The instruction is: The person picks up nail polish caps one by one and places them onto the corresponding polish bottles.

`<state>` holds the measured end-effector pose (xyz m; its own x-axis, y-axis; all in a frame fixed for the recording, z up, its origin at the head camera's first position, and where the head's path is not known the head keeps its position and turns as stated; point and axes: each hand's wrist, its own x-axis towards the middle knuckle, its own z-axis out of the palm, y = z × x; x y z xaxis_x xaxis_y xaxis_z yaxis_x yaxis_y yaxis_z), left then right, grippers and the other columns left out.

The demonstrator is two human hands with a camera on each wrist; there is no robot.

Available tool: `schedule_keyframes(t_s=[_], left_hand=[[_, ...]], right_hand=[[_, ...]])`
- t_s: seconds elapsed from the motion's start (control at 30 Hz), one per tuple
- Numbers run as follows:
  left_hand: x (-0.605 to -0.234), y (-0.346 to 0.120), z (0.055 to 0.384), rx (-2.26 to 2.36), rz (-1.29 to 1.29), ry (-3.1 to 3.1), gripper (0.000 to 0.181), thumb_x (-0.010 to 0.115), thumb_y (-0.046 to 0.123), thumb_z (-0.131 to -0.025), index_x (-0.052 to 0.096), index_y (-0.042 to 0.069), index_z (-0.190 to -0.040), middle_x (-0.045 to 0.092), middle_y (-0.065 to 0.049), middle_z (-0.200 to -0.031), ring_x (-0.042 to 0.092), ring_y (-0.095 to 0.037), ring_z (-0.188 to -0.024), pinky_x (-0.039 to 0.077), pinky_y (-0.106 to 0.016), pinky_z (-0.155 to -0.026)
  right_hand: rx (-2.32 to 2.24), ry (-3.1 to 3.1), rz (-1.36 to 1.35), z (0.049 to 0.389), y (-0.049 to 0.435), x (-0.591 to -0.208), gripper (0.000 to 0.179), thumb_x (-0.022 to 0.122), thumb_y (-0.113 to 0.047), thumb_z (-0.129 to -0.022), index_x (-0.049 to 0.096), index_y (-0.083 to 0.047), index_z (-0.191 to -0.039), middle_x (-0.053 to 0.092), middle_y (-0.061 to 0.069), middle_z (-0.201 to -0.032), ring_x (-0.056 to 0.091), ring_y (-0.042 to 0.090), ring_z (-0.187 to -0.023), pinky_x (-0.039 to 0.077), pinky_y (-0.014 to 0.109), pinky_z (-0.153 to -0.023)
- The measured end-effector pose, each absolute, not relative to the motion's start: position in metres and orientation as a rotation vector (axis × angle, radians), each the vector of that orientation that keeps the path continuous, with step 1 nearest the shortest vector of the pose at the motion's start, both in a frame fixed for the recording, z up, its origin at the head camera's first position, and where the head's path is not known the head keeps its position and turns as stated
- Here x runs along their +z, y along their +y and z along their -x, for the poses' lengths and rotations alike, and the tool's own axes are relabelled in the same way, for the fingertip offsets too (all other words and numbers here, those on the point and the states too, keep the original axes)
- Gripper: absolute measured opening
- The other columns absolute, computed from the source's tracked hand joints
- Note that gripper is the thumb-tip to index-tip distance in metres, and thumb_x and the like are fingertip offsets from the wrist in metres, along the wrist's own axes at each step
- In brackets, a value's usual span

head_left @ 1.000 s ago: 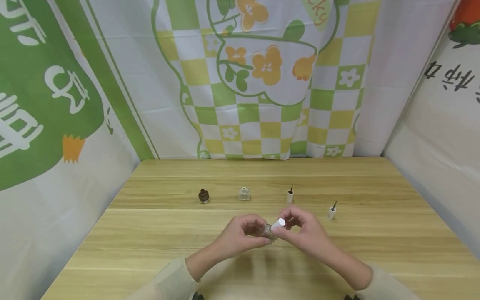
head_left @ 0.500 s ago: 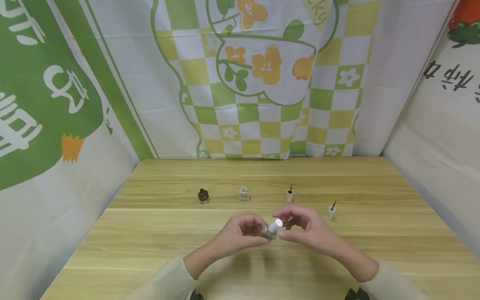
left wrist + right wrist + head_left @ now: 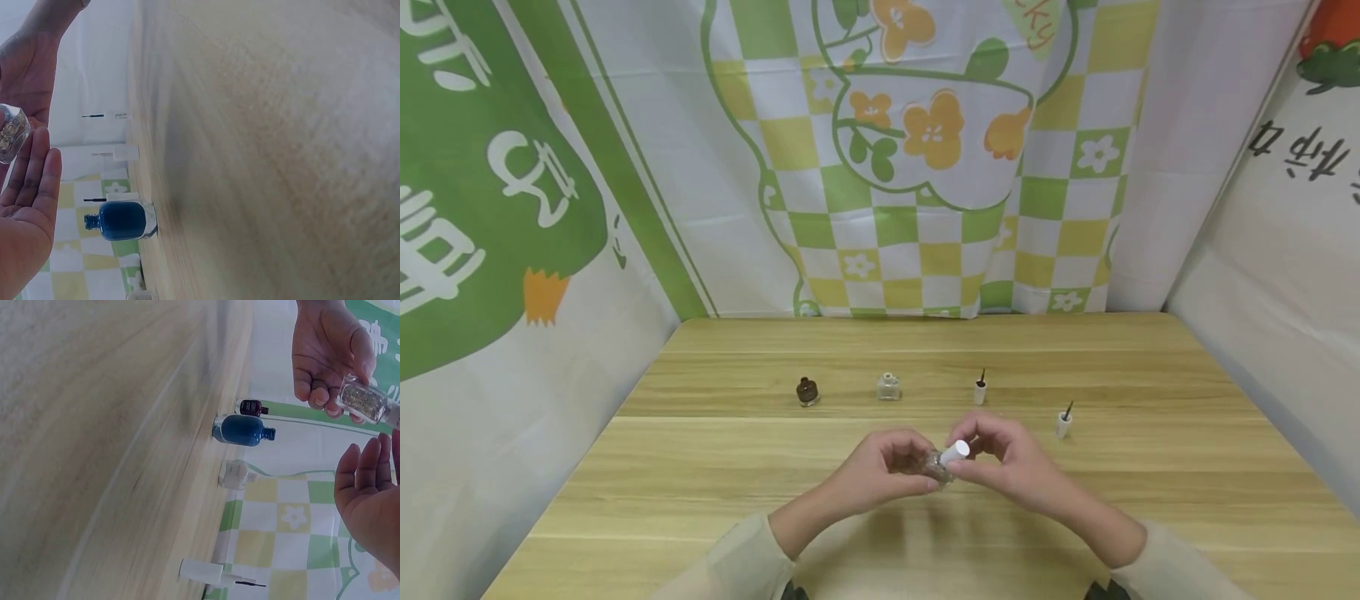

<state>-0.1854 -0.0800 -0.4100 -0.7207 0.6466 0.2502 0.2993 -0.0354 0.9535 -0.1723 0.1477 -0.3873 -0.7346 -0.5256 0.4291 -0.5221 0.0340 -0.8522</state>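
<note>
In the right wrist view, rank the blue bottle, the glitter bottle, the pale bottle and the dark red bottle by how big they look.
Largest: blue bottle and glitter bottle, too alike to rank
Then: pale bottle
Smallest: dark red bottle

Head view: from above, facing forward and down, farthest off, taking in most of table (image 3: 715, 467) and checked curtain (image 3: 940, 292). Wrist views: low, close to table, rolled sideways; left faces forward-right, right forward-left. Both share blue bottle (image 3: 123, 220); all three catch glitter bottle (image 3: 936, 471).
</note>
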Motion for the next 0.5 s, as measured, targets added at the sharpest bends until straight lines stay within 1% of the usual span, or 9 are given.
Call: schedule_keyframes(t_s=[0.13,0.23,0.33,0.43,0.5], left_hand=[[-0.4105,-0.0797,0.1852,1.824,-1.005,1.964,0.022,0.073,0.0,-0.083,0.065,-0.003,-0.104,0.068,-0.01,-0.098,0.065,-0.015,-0.087,0.055,-0.036,-0.081],[-0.4108,-0.0801,0.1849,1.825,-1.005,1.963,0.022,0.073,0.0,-0.083,0.065,-0.003,-0.104,0.068,-0.01,-0.097,0.065,-0.015,-0.087,0.055,-0.036,-0.081],[-0.4107,-0.0808,0.1848,1.822,-1.005,1.975,0.023,0.073,0.0,-0.083,0.065,-0.003,-0.104,0.068,-0.011,-0.098,0.065,-0.015,-0.087,0.055,-0.036,-0.081],[-0.4101,-0.0813,0.1851,1.813,-0.989,2.001,0.023,0.073,0.001,-0.083,0.065,-0.002,-0.104,0.068,-0.01,-0.098,0.065,-0.015,-0.087,0.055,-0.035,-0.081],[-0.4095,-0.0815,0.1852,1.81,-0.973,2.015,0.024,0.073,0.001,-0.082,0.065,-0.002,-0.104,0.068,-0.01,-0.098,0.065,-0.015,-0.087,0.055,-0.035,-0.081]], right_hand=[[-1.84,2.322,1.089,0.1712,0.1462,-0.3881,0.016,0.073,-0.001,-0.084,0.061,-0.008,-0.093,0.061,0.006,-0.09,0.059,0.018,-0.08,0.052,0.034,-0.074],[-1.81,2.354,1.059,0.1708,0.1468,-0.3882,0.017,0.074,-0.004,-0.084,0.061,-0.009,-0.094,0.061,0.005,-0.091,0.058,0.018,-0.081,0.052,0.034,-0.075],[-1.796,2.354,1.057,0.1706,0.1495,-0.3872,0.021,0.074,-0.005,-0.084,0.063,-0.008,-0.102,0.063,0.005,-0.097,0.059,0.02,-0.083,0.052,0.034,-0.077],[-1.8,2.332,1.102,0.1716,0.1526,-0.3851,0.029,0.072,-0.002,-0.085,0.064,-0.006,-0.112,0.063,0.005,-0.105,0.059,0.02,-0.085,0.053,0.034,-0.078],[-1.809,2.31,1.152,0.1731,0.1539,-0.3836,0.033,0.071,0.001,-0.085,0.064,-0.004,-0.117,0.063,0.005,-0.108,0.059,0.019,-0.086,0.053,0.034,-0.078]])
